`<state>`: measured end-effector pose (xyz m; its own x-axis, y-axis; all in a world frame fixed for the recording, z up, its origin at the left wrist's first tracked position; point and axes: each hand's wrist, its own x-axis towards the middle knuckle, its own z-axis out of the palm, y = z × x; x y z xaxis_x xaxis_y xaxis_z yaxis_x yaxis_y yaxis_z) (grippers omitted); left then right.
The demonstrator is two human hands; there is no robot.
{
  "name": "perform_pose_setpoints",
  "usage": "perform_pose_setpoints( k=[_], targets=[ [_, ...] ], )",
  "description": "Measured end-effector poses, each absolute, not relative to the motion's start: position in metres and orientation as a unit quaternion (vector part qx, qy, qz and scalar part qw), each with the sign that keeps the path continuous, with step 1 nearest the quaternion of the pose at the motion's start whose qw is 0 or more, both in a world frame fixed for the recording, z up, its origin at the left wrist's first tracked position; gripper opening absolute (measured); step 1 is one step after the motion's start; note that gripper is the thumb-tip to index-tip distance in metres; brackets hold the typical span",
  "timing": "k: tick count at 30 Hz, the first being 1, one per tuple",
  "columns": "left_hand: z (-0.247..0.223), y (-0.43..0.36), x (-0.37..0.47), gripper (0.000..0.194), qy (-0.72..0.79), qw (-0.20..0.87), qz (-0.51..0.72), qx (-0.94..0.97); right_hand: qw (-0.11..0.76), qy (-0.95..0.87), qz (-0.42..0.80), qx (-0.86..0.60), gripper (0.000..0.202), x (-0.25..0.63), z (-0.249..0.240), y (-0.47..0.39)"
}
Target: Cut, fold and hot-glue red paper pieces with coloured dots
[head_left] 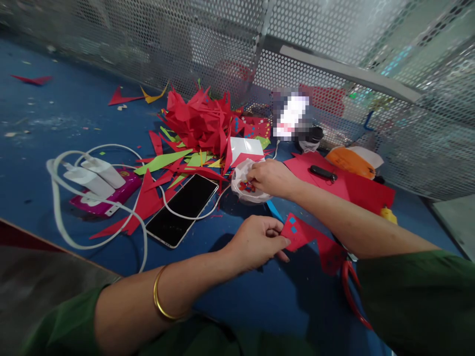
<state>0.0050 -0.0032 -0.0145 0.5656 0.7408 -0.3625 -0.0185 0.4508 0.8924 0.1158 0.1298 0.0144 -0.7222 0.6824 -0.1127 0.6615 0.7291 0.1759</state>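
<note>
My left hand (pixel 258 243) pinches the left end of a red paper strip (pixel 299 232), which bears small blue squares and extends right towards my right forearm. Beyond it, my right hand (pixel 272 177) reaches into a small bowl lined with white plastic (pixel 254 195). Small red and blue bits show inside the bowl below my fingers. My right fingertips are pressed together, and what they grip, if anything, is too small to make out. A thin blue piece (pixel 274 210) lies between the bowl and the strip.
Red scissor handles (pixel 351 291) lie by my right sleeve. A phone (pixel 183 210), white chargers (pixel 91 180) with looping cables and a pile of red scraps (pixel 200 118) are to the left. Red sheets (pixel 356 193) lie right, before a perforated metal screen (pixel 222 44).
</note>
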Motion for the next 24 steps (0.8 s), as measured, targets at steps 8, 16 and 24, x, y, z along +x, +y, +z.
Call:
perform_pose_setpoints(
  k=[8,16,24],
  targets=[
    [-0.015,-0.002,0.005,0.009,0.399,0.752,0.25,0.46,0.032,0.918,0.022,0.395,0.027,0.119,0.018,0.126],
    [-0.013,0.0,0.005,0.01,0.412,0.737,0.245,0.476,-0.039,0.885,-0.059,0.461,0.018,0.12,0.025,0.12],
    [-0.009,0.001,0.005,0.011,0.416,0.741,0.247,0.466,-0.068,0.87,-0.119,0.474,0.018,0.126,0.026,0.119]
  ],
)
